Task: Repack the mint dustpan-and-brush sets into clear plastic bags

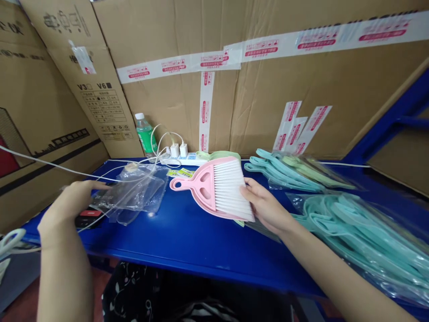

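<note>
My right hand (263, 203) grips a pink dustpan-and-brush set (204, 185) by its bristle side, thumb over the white bristles. The set hangs over the table with its handle pointing left. My left hand (73, 199) reaches over the left part of the table, beside a crumpled clear plastic bag (140, 190). One finger stretches out toward the bag; the other fingers are hidden behind the hand. Behind the pink set, a light green piece (221, 155) is partly covered.
Wrapped light-blue dustpans (284, 172) and a larger bagged pile of blue-green ones (362, 232) lie at right. A power strip (192, 158) with white chargers and cables, and a green-labelled bottle (145, 134), stand at the back. Cardboard walls (174, 103) enclose the blue table (187, 246). A dark object (89, 219) lies under the left hand.
</note>
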Available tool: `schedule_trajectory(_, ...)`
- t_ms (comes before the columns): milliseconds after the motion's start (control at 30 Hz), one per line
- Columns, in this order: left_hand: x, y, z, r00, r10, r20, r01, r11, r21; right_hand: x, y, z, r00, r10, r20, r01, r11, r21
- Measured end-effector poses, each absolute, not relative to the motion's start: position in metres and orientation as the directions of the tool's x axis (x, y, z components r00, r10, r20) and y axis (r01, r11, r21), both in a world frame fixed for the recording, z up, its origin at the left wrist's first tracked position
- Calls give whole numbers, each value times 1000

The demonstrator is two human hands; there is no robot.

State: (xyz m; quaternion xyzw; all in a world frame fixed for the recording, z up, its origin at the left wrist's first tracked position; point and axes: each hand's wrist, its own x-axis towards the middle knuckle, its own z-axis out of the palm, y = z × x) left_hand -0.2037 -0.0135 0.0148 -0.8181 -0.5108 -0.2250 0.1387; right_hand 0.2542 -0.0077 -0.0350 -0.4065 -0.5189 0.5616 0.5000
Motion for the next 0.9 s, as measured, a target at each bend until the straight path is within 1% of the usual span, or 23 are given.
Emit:
schedule_trajectory(33, -196, -14, 18, 360, 767, 532, 911, -412, -23, 254, -7, -36, -177, 982, 69, -128, 46, -991)
schedule_trajectory(67, -181, -14, 21, 294, 742, 602, 944, -323, -63, 254, -7, -37, -182, 980, 75, -121, 53, -991)
schedule_trajectory(100, -162, -13, 24, 268, 711, 650, 954, -292, -74, 253, -7, -38, -188, 979, 78, -117, 56, -992)
schedule_trajectory(133, -138, -12, 26, 292, 691, 661, 941, -331, -70, 253, -6, -38, -195, 978, 78, -116, 56, -992)
schedule_trajectory(167, -113, -10, 26, 375, 708, 598, 900, -432, -54, 253, -6, -38, -205, 976, 76, -116, 53, -992)
schedule_trajectory(200, -89, -7, 26, 502, 700, 508, 827, -561, -45, 254, -5, -38, -221, 973, 73, -114, 48, -992)
schedule_trajectory(233, -66, -4, 24, 595, 689, 414, 764, -644, -25, 255, -4, -38, -244, 968, 64, -105, 40, -994)
schedule_trajectory(267, -47, -1, 21, 654, 675, 340, 718, -696, 1, 256, -2, -37, -267, 962, 53, -84, 32, -996)
schedule_trajectory(300, -33, 2, 18, 693, 656, 298, 680, -732, 30, 258, -1, -36, -278, 959, 48, -47, 36, -998)
schedule_trajectory(333, -22, 5, 16, 713, 649, 266, 661, -748, 54, 260, -1, -34, -260, 964, 62, 7, 66, -998)
schedule_trajectory(367, -16, 8, 14, 719, 644, 263, 653, -755, 63, 262, -1, -32, -208, 972, 110, 83, 129, -988)
schedule_trajectory(400, -12, 9, 13, 716, 643, 274, 654, -754, 61, 263, -2, -29, -128, 971, 203, 185, 225, -957)
schedule_trajectory(433, -10, 11, 12, 708, 643, 292, 660, -749, 50, 263, -4, -25, -49, 941, 336, 311, 334, -890)
schedule_trajectory(467, -8, 11, 12, 700, 641, 314, 667, -744, 31, 263, -8, -21, -1, 874, 485, 445, 435, -783)
schedule_trajectory(500, -7, 11, 12, 697, 637, 329, 672, -740, 10, 260, -13, -18, -11, 789, 614, 567, 511, -646)
schedule_trajectory(533, -5, 11, 13, 697, 631, 340, 674, -739, -12, 257, -18, -15, -82, 718, 691, 648, 565, -511)
schedule_trajectory(567, -3, 10, 12, 700, 623, 349, 674, -738, -32, 253, -24, -14, -192, 672, 715, 680, 616, -396)
schedule_trajectory(600, 0, 9, 12, 704, 614, 356, 671, -740, -49, 248, -28, -13, -306, 647, 699, 687, 658, -309)
schedule_trajectory(667, 7, 9, 11, 710, 596, 375, 664, -744, -77, 240, -35, -15, -432, 632, 643, 703, 683, -199)
schedule_trajectory(733, 14, 10, 11, 716, 577, 393, 656, -748, -96, 236, -37, -19, -443, 666, 600, 750, 642, -158)
schedule_trajectory(900, 33, 19, 24, 762, 542, 355, 607, -789, -97, 237, -34, -21, -360, 739, 569, 835, 528, -157)
